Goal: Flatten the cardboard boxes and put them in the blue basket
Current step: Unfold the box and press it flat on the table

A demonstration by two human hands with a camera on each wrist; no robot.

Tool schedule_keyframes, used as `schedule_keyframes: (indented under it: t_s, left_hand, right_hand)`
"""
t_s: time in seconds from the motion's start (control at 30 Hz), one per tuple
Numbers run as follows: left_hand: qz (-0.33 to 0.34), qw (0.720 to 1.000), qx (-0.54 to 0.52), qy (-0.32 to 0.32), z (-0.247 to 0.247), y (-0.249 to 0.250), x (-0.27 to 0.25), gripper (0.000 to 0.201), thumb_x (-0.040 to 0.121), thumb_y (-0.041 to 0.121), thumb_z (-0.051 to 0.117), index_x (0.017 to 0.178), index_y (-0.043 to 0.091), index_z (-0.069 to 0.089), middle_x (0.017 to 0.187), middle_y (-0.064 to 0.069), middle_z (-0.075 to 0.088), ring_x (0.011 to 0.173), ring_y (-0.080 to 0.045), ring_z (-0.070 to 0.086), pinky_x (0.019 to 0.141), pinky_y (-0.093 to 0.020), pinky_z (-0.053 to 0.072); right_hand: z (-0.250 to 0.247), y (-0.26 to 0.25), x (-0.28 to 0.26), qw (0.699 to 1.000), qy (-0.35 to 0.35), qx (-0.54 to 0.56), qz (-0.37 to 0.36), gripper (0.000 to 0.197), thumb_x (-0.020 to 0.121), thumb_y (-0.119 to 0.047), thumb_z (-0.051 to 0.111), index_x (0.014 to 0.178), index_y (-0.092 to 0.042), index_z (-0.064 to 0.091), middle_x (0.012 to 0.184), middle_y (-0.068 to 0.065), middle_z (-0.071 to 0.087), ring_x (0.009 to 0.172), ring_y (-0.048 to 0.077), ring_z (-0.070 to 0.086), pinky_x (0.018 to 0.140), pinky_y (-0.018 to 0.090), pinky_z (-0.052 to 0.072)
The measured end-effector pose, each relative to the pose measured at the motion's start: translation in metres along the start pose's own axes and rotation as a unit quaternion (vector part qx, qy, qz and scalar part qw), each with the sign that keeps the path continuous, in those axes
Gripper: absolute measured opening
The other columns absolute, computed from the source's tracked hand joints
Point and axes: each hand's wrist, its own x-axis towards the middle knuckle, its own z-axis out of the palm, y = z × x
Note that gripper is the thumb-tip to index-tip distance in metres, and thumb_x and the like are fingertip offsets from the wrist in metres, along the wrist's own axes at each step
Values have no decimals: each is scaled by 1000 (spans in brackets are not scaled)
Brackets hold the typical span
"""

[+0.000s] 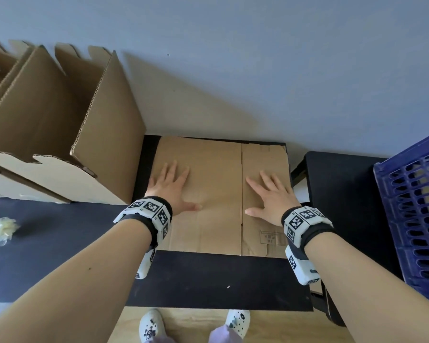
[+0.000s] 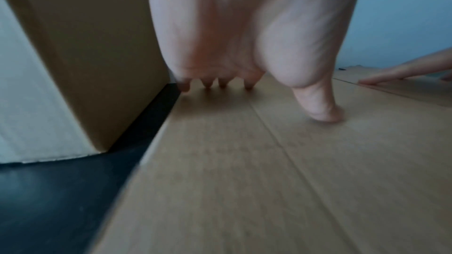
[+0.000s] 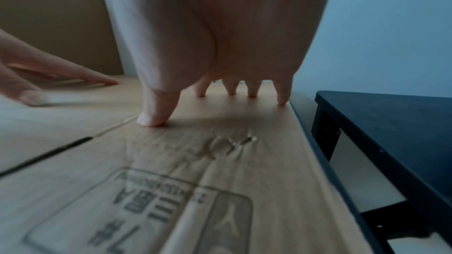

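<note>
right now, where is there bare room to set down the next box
Bare: the black strip between the flattened box and the table's near edge; the side table between that box and the blue basket; the dark tabletop right of the crumpled wad. Crowded: upright boxes back left.

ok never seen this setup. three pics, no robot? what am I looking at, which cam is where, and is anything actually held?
There is no robot, just a person wearing three cameras. The wide picture comes from the head and looks down at both arms. The marker bands on the wrists carry the other two cameras, which look along each palm toward the fingers.

The left hand and right hand lie flat with fingers spread, pressing a flattened cardboard box onto a black table. Nothing is gripped.

Several open boxes stand at the left, not yet flattened, and a crumpled clear wad lies in front of them. The blue basket is at the right edge.
</note>
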Motion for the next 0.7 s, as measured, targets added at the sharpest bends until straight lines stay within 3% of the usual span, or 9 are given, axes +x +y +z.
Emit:
schedule_keyframes:
  t_s: [0.1,0.3,0.47,0.6,0.7]
  left_hand:
    - [-3,999,-16,-38,3,1,3,114,72,71,60,149,32,-14,156,-2,-26,145,-22,-18,118,-49,5]
    - [-8,999,-27,-30,10,2,5,114,73,67,62,148,33,-17,155,-2,-29,145,-22,-19,117,-48,6]
    - [-29,998,-57,-19,13,4,0,115,70,67,66,148,37,-13,155,3,-27,145,-20,-18,114,-58,8]
    - [-106,980,-163,46,17,5,-12,127,61,62,77,151,32,-7,157,-6,-20,147,-27,-6,116,-53,14]
    - [-160,950,-242,114,13,5,-19,124,63,50,82,152,24,-1,157,-17,5,143,-34,14,114,-47,24]
  right_hand:
    - [1,5,1,1000,-12,-7,1,85,87,-61,48,147,-45,-9,157,-5,-23,146,23,-16,118,53,5]
    - [9,8,1,1000,-11,0,-9,82,89,-62,44,146,-45,-12,155,-6,-27,145,23,-21,118,53,0]
    - [10,6,-2,1000,-6,28,0,81,89,-58,47,147,-46,-9,156,-7,-25,145,22,-20,118,52,-1]
    - [12,15,-18,993,34,107,42,87,87,-48,60,151,-36,3,159,0,-13,147,23,-8,118,47,14]
    - [13,31,-32,956,97,240,136,91,81,-34,72,151,-27,12,158,7,15,142,29,24,110,43,31]
